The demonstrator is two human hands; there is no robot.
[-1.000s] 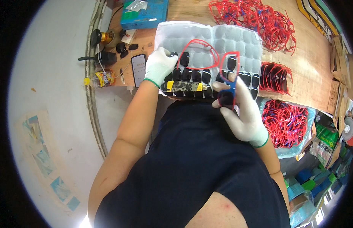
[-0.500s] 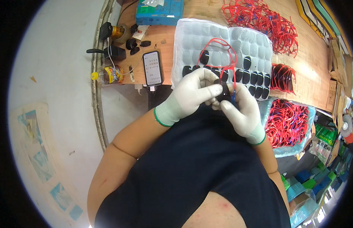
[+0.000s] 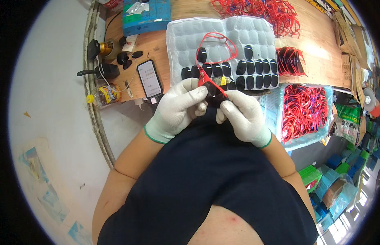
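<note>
Spanning the upper part of the view, a wooden bench [image 3: 320, 53] carries the work material. A white moulded tray [image 3: 179, 36] lies on it, beyond the person's hands. To the right of the tray, a pale blue bin [image 3: 302, 143] contains a heap of red frames [image 3: 304, 112]. A blue box [image 3: 146, 25] occupies the far left of the bench. The left hand [image 3: 182, 100], in a white glove, pinches one end of a red spectacle frame [image 3: 204, 76]; the right hand [image 3: 244, 116], gloved alike, pinches the opposite end. Each grip is narrow and closed on the frame, which is tilted between the hands at the tray's near edge. A phone [image 3: 150, 79] lies left of the tray, screen up. Dark lenses [image 3: 240, 67] occupy cells of the tray in rows.
</note>
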